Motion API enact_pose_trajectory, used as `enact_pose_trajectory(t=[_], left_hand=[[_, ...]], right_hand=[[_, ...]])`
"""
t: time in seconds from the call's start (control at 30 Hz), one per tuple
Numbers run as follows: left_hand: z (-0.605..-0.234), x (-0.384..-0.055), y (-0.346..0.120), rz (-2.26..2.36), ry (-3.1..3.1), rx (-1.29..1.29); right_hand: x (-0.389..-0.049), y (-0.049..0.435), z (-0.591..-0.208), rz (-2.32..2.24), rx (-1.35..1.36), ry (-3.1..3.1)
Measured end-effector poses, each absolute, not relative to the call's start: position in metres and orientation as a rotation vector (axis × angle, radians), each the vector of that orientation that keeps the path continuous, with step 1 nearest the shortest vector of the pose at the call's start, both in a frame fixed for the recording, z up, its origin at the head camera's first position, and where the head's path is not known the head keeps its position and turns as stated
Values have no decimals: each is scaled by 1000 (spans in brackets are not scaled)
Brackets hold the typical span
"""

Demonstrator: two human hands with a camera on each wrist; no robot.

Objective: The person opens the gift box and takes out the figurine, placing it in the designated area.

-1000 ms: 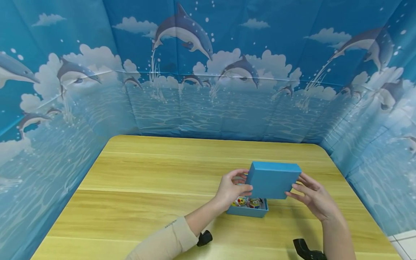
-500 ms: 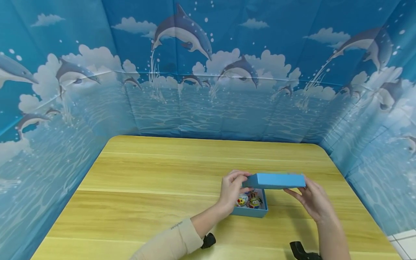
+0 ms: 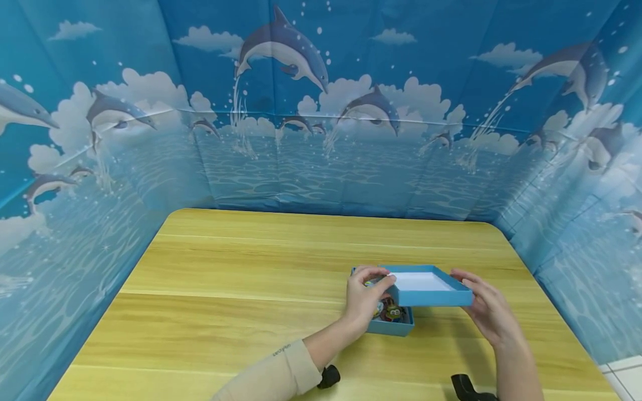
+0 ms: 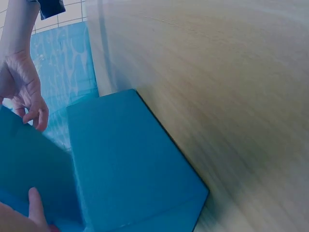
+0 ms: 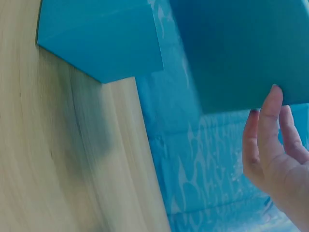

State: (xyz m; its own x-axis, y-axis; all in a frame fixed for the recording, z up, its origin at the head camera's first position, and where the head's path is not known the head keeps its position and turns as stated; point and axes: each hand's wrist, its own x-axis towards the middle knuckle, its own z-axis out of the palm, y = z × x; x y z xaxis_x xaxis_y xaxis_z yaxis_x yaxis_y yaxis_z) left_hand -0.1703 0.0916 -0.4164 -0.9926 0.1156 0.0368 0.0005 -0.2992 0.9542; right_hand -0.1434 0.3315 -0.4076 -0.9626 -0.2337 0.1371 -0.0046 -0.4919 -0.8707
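Both hands hold a blue box lid [image 3: 435, 298] above the table, turned so its white inside faces up. My left hand [image 3: 362, 301] pinches its left edge between thumb and fingers. On the right edge, my right hand [image 3: 490, 311] grips with curled fingers; the right wrist view shows those fingers [image 5: 271, 113] at the underside of the lid [image 5: 246, 53]. Below and left stands the matching blue box [image 3: 391, 328], partly covered by the lid and left hand. Inside it are small colourful toy figures [image 3: 393, 313], one yellow with big round eyes.
The box stands on a yellow wood-grain table [image 3: 225, 312]. Black wrist devices [image 3: 328, 377] show at both forearms. A blue dolphin-print curtain [image 3: 321, 161] encloses the table at the back and sides.
The lid has tipped over from standing with its outer face toward me to lying with its white inside upward. Both hands turned with it; the box stayed in place.
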Motion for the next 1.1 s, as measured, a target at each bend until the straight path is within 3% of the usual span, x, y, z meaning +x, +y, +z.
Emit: enact_pose_trajectory(t=[0.57, 1.1], left_hand=[[-428, -176, 108, 2438, 1523, -55], [-431, -170, 137, 2372, 1575, -1]], right_hand=[[-135, 359, -421, -2357, -359, 1697], [-126, 399, -439, -2244, -428, 1853]])
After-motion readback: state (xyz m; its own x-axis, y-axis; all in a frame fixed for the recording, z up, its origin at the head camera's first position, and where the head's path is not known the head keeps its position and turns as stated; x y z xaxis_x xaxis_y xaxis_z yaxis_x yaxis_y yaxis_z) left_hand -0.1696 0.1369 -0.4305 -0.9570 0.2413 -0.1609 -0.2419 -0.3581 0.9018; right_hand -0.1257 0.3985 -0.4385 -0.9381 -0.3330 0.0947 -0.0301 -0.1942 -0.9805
